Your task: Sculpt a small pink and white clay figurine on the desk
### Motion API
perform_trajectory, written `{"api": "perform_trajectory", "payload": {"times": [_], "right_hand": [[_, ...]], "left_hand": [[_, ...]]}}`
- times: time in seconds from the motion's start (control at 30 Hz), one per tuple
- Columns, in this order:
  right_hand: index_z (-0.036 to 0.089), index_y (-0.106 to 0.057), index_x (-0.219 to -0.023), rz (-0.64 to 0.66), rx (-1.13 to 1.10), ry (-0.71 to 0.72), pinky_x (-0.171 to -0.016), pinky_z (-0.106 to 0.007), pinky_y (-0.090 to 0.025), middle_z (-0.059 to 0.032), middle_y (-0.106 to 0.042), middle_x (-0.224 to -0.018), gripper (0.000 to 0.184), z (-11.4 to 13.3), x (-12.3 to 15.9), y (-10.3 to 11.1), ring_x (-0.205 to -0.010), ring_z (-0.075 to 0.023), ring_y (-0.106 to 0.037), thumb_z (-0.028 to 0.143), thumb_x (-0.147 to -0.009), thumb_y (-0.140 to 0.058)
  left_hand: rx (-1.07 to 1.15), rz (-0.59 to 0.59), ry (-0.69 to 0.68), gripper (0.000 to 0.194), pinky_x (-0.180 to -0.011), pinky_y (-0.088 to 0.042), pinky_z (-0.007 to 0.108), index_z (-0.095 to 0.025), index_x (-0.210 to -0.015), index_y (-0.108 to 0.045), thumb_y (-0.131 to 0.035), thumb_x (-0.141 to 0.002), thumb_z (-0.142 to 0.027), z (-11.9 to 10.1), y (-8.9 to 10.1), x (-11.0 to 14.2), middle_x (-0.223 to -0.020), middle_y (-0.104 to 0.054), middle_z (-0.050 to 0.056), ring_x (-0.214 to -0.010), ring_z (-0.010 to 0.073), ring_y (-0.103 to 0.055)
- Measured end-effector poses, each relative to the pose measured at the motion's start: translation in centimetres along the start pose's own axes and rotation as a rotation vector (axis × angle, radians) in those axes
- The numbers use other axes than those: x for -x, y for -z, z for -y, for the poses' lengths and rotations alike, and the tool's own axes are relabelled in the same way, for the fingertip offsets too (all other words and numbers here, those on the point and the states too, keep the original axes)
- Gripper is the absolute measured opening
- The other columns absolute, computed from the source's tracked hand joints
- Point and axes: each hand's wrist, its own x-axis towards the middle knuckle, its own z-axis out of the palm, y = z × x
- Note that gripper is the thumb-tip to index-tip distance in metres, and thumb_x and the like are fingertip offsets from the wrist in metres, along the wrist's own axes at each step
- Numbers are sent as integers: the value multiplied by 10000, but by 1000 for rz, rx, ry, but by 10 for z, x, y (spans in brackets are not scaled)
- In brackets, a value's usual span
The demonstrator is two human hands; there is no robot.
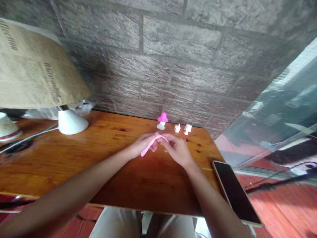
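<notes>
A long, bent pink strip [147,150], which looks like soft modelling clay, stretches between my two hands above the wooden table. My left hand [144,143] pinches it along its middle, and one end hangs down towards me. At its other end the fingers of my right hand [177,149] are closed on it. Just beyond my hands stands a small mushroom-shaped figure [162,120] with a bright pink cap and a white base. To its right are two small pale pink figures, one rounded [177,128] and one with a blocky top [187,128].
A lamp with a printed shade [39,69] and white base [71,123] occupies the left of the wooden table [109,145]. A white cup [8,127] and a cable lie further left. On the right edge rests a dark-screened phone [236,191]. A brick wall [153,66] borders the back.
</notes>
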Motion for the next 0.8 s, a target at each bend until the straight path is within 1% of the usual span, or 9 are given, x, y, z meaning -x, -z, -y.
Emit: {"api": "perform_trajectory", "payload": {"times": [0.5,0.8], "right_hand": [[209,-690,-1070,10,14,-16,-578,-226,-529,-7,-709,-795,324,-1,1,2,-603,-120,-627,442,-904,-539],[212,-693,-1051,7,26,-8,-581,-224,-521,-8,-705,-781,315,-3,1,2,-607,-120,-609,442,-906,-534]], "left_hand": [[16,24,-9,477,-511,-379,231,-140,-753,-590,-573,-793,-615,3,2,-2,-538,-570,-13,-482,99,-503],[15,29,-9,470,-513,-385,232,-140,-763,-593,-558,-811,-607,5,3,-3,-547,-581,-6,-485,103,-514]]}}
